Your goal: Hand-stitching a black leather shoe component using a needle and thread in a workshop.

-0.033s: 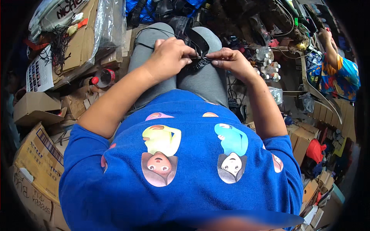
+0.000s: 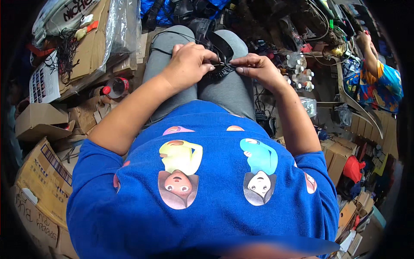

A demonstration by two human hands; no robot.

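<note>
A black shoe point(image 2: 223, 46) with a ridged edge lies across my thighs, its opening turned up. From its left side, my left hand point(image 2: 189, 64) reaches in with thumb and forefinger closed on a thin, pale-tipped piece like a needle. Opposite it, my right hand point(image 2: 258, 71) pinches the shoe's edge between thumb and forefinger; any thread in that pinch is too small to make out. The two sets of fingertips are a short gap apart. A black cord point(image 2: 177, 33) runs over my left knee toward the left hand.
At left are flattened cardboard point(image 2: 89, 47), a red-capped bottle point(image 2: 116, 87) and an open carton point(image 2: 41, 123). Several small white-capped bottles point(image 2: 302, 77) stand beyond my right hand. Black footwear point(image 2: 183, 8) lies past my knees. Another person's patterned sleeve point(image 2: 388, 80) shows at far right.
</note>
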